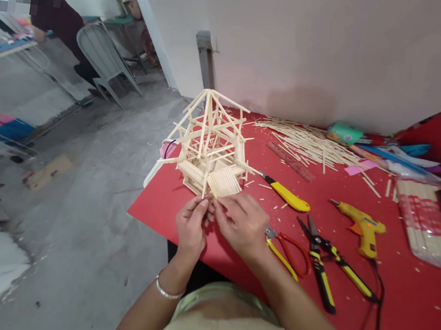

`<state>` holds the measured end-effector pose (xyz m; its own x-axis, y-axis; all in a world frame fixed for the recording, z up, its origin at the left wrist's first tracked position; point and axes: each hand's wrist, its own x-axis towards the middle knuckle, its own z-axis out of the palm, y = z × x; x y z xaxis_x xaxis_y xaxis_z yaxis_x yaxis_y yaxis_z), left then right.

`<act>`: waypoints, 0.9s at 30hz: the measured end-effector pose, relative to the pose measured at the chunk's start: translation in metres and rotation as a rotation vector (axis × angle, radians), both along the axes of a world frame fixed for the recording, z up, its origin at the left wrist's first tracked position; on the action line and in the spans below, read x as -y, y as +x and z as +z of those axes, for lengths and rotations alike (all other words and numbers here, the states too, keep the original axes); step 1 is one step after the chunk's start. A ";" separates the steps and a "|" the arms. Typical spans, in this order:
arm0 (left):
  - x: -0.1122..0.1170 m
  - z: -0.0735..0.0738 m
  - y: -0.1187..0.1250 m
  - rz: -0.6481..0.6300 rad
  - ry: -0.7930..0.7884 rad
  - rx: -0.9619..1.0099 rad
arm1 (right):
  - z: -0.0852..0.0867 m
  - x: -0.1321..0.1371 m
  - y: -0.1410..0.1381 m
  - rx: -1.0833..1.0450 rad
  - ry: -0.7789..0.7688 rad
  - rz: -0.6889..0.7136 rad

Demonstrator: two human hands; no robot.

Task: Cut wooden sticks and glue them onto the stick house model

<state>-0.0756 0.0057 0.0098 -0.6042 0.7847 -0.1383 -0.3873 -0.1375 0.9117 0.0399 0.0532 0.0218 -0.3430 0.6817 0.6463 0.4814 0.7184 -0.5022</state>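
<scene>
A wooden-stick model (208, 136) stands by the red table's (154, 208) left corner, left hand (193, 225) and right hand (246, 223) with fingertips pressed together, contents indiscernible, beside its slatted panel (224, 180); rightward lie a cutter (287, 193), half-hidden pliers (282, 259), shears (316, 240) and glue gun (366, 229), loose sticks (307, 141) lining the back edge.

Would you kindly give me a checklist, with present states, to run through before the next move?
1. Left hand and right hand both at the near side of the stick model: ok.
2. Piece between the fingertips clearly visible: cannot tell; the fingers hide it.
3. Shears closed: not ok; their blades lie apart.
4. Yellow knife turned away from the model: not ok; its metal end points towards it.
5. Glue gun hot: cannot tell; it lies on the red tabletop.
6. Loose sticks available: ok; a pile lies beyond the knife.
</scene>
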 end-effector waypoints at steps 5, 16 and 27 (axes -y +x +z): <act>0.000 0.001 0.000 -0.005 -0.006 -0.013 | 0.001 0.001 0.000 -0.008 0.007 -0.012; 0.001 0.000 0.002 0.005 0.001 -0.007 | -0.007 0.001 -0.003 -0.036 0.022 -0.035; 0.004 0.010 -0.001 0.244 0.103 -0.660 | -0.005 0.002 -0.006 -0.012 0.020 -0.042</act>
